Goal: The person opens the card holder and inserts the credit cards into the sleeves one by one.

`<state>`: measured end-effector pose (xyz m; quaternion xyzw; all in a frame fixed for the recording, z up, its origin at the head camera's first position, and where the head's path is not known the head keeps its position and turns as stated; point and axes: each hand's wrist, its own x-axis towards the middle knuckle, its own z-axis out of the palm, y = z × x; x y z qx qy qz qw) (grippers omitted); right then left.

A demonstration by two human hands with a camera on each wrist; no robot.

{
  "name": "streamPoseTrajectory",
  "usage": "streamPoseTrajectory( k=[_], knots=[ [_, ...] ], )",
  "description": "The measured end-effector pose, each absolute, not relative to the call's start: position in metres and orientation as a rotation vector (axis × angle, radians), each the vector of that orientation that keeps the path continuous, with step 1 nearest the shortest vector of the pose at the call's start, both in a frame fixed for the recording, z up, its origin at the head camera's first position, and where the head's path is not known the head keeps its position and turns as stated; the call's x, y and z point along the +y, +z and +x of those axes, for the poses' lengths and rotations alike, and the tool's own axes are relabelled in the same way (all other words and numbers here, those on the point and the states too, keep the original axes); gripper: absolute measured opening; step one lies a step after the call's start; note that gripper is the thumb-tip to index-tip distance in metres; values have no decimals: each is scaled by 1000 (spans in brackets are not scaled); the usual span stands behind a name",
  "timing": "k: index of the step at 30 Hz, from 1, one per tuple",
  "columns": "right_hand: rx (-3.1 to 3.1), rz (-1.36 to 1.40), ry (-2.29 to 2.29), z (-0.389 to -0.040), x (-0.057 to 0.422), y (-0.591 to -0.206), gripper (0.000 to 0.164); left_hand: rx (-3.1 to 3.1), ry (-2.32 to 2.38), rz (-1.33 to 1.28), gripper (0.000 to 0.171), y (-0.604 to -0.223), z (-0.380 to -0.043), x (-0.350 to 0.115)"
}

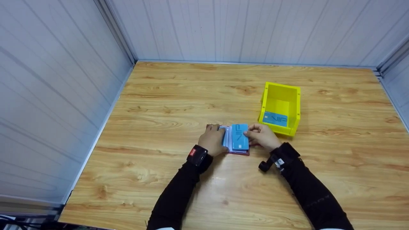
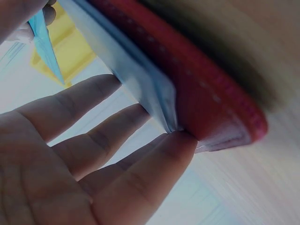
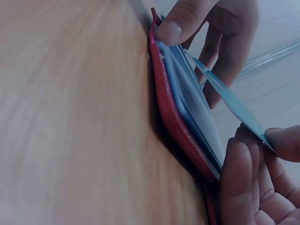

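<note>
An open red card holder (image 1: 247, 153) with clear sleeves (image 3: 194, 101) lies on the table. My left hand (image 1: 212, 140) holds its left half, thumb at the near edge and fingertips spread on the sleeves. In the left wrist view the red cover (image 2: 201, 98) shows its stitching beside that hand. My right hand (image 1: 262, 137) pinches the edge of a blue card (image 1: 239, 137) between thumb and fingers. This card overlaps the holder's right half in the head view. From the right wrist it appears tilted, its held edge raised off the sleeves.
A yellow bin (image 1: 282, 129) stands behind and right of my right hand, with another blue card (image 1: 274, 118) inside near its front. The wooden table (image 1: 172, 95) meets pale wall panels (image 1: 204, 32) at the back and sides.
</note>
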<state>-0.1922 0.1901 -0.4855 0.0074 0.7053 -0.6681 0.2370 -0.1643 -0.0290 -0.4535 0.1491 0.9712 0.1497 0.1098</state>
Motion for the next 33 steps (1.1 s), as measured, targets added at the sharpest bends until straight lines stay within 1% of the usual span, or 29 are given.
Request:
streamPoseTrajectory(
  k=[12,15,22,28,33],
  knots=[
    [2010,34,-1780,-188,191,-486,11,2810,475,413,78,-452,-165,-29],
    [2000,37,-1791,-188,192,-488,10,2747,659,377,76,-450,-166,-31],
    [1955,19,-1833,-188,193,-489,9,2448,1286,272,74,-449,-167,-27],
    [1939,44,-1868,-188,193,-488,10,2284,1415,233,72,-452,-169,-17],
    [1929,45,-1887,-188,194,-489,10,2291,1454,209,60,-456,-173,-11]
  ],
)
